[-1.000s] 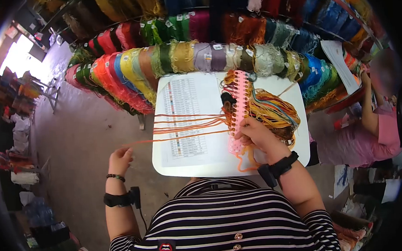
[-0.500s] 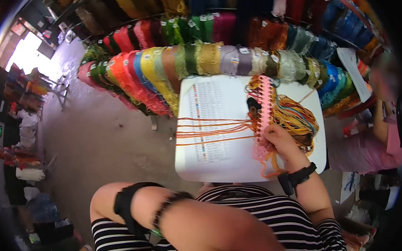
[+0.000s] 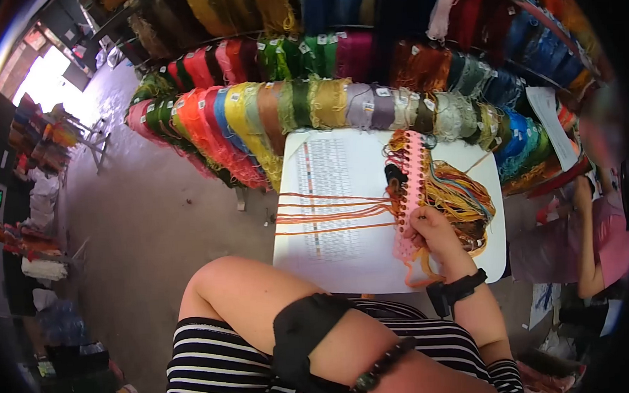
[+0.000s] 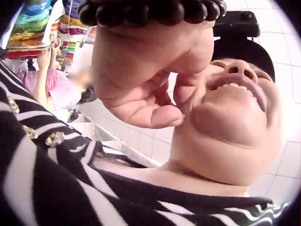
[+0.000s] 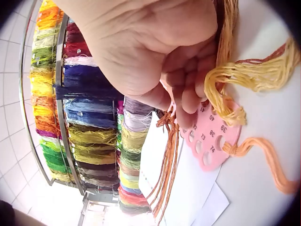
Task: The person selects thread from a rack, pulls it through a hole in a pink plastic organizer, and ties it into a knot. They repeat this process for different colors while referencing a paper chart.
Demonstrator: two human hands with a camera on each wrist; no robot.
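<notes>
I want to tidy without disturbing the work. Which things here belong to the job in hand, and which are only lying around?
Seem part of the job:
pink card, held by the right hand
threads fastened to it
printed chart, under some of the threads
white table beneath

Seem only around it:
hanging skeins, perhaps supplies
paper sheet at the far right

Thread card (image 3: 414, 168) on table (image 3: 493, 264), sheet (image 3: 327, 169) left, skeins (image 3: 331, 103) behind

We bend our left arm (image 3: 245, 293) across our torso (image 3: 435, 336), left hand (image 4: 146, 77) beside our chin (image 4: 221, 123) with fingers (image 4: 167, 117) curled, while our right arm (image 3: 481, 319) extends forward, the right hand (image 3: 436, 229) gripping.
</notes>
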